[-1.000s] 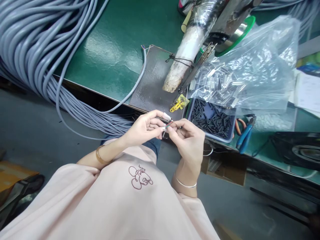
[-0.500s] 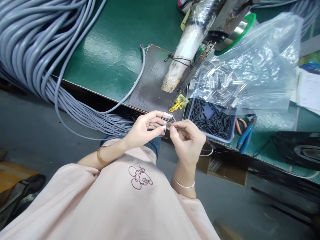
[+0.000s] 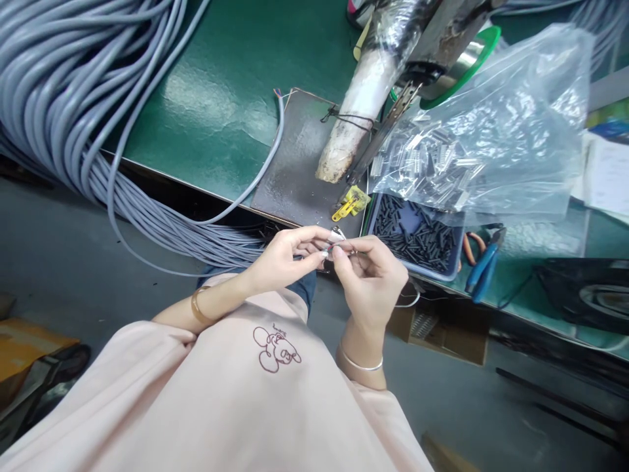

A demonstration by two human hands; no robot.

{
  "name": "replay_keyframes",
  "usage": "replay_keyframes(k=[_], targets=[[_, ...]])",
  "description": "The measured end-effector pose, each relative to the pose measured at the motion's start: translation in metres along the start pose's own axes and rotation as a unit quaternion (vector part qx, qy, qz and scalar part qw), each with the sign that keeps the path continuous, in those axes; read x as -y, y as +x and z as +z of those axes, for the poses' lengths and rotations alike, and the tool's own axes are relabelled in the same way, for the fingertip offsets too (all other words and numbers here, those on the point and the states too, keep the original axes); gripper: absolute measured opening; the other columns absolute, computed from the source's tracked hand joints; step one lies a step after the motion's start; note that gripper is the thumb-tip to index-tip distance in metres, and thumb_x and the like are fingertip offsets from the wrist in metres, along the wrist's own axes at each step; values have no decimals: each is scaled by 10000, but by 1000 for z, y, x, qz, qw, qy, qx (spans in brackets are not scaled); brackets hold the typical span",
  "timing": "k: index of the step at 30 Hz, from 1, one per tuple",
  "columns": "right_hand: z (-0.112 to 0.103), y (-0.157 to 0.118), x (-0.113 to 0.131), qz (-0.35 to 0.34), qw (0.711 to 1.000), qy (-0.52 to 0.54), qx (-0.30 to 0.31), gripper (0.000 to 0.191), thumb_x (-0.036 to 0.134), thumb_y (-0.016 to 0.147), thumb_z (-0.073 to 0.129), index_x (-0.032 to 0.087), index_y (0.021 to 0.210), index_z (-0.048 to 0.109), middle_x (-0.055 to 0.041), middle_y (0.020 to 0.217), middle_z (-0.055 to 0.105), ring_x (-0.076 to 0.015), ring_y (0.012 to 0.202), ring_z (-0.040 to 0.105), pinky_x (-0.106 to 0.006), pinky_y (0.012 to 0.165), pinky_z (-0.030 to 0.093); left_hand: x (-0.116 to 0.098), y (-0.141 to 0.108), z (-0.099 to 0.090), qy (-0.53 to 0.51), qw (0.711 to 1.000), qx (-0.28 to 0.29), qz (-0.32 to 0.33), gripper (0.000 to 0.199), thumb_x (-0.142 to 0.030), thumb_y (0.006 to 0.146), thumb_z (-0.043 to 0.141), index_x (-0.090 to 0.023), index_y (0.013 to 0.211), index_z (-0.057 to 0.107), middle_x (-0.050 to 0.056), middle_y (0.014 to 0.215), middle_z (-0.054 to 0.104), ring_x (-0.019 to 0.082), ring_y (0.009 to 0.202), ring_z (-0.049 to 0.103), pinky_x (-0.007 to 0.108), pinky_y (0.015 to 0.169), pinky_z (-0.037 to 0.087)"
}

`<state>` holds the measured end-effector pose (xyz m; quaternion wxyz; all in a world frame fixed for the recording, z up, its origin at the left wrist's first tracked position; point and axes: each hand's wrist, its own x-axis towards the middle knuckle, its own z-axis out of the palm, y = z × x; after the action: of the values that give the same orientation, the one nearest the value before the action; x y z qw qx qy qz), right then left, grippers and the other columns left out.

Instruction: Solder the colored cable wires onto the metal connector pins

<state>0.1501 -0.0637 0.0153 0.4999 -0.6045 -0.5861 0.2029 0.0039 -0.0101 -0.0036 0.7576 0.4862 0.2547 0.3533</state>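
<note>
My left hand (image 3: 291, 257) is closed in a pinch at the front edge of the bench, its thumb and fingertips on thin coloured wires (image 3: 331, 248). Opposite it, my right hand (image 3: 372, 274) pinches the same wires between thumb and forefinger. A small silvery piece (image 3: 338, 232) shows by my left fingertips; its kind is too small to tell. Fingers hide most of the wires. Just beyond the hands lies a yellow tool (image 3: 350, 203) on a dark board (image 3: 299, 147). One grey cable (image 3: 275, 141) with bared coloured ends rests along the board's left edge.
A large bundle of grey cable (image 3: 63, 85) hangs over the left side. Right of my hands are a blue tray (image 3: 459, 252) of black tubes, pliers (image 3: 481, 269) and a clear bag (image 3: 535, 111) of metal parts. A wrapped post (image 3: 346, 131) reaches over the board.
My left fingers have shifted slightly down, and the fingertips of both hands are closer together. Less of the coloured wires shows between them. The things on the bench are unmoved.
</note>
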Motion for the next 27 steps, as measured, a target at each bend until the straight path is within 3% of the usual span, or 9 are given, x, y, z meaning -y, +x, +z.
replay_keyframes(k=[3,9,13,15,18,21,24,27], targets=[[0,0,2,-45,999,-29,-13,106,71,851,668,170,821,645,40,722,573,-31,489,339,-202,456,250,-2,2,-2,-42,999,9,-33,192,-143,792,732,-103,960,648,43,837,685,77,717,650,171,701,571],[1,0,2,-15,999,-5,-33,89,146,845,676,177,775,631,30,666,552,-54,458,358,-226,426,256,-7,2,1,-63,997,-29,-24,240,-223,781,801,-106,835,599,-3,705,605,38,576,564,129,575,499],[1,1,0,-91,971,60,-212,81,156,883,598,215,935,613,63,577,471,-72,406,410,-227,418,275,-9,3,1,-62,995,-84,-13,257,-210,743,799,-116,757,560,-21,646,582,20,503,511,115,497,441],[-1,1,-2,-115,956,48,-267,87,173,949,564,225,1019,569,58,602,536,-82,390,455,-231,395,271,-10,3,-2,-65,993,-99,-12,264,-208,723,800,-122,738,550,-22,641,586,22,486,509,119,475,428],[-2,-4,-8,-103,964,-31,-242,64,190,1001,580,204,1062,569,-23,842,730,-128,551,671,-236,440,450,-10,3,-4,-72,992,-105,-10,261,-213,719,801,-123,743,558,-20,645,597,26,481,524,123,475,435],[2,-10,-16,-85,983,-42,-157,74,135,953,650,181,1003,620,-37,956,755,-154,740,753,-257,636,609,-11,3,-5,-74,992,-98,1,251,-213,738,793,-123,760,560,-15,661,609,30,489,539,125,492,455],[9,-10,-20,-60,994,-6,-85,76,113,925,670,178,931,629,-37,997,743,-133,793,746,-244,679,619,-11,3,-3,-61,994,-89,7,237,-212,763,773,-123,777,554,-15,659,604,33,494,545,125,497,464],[14,-5,-21,-75,992,-19,-98,101,105,907,680,179,871,622,-34,923,737,-139,831,736,-243,674,601,-9,5,-2,-31,993,-109,12,236,-207,743,770,-122,776,553,-9,702,608,31,506,556,124,506,475]])
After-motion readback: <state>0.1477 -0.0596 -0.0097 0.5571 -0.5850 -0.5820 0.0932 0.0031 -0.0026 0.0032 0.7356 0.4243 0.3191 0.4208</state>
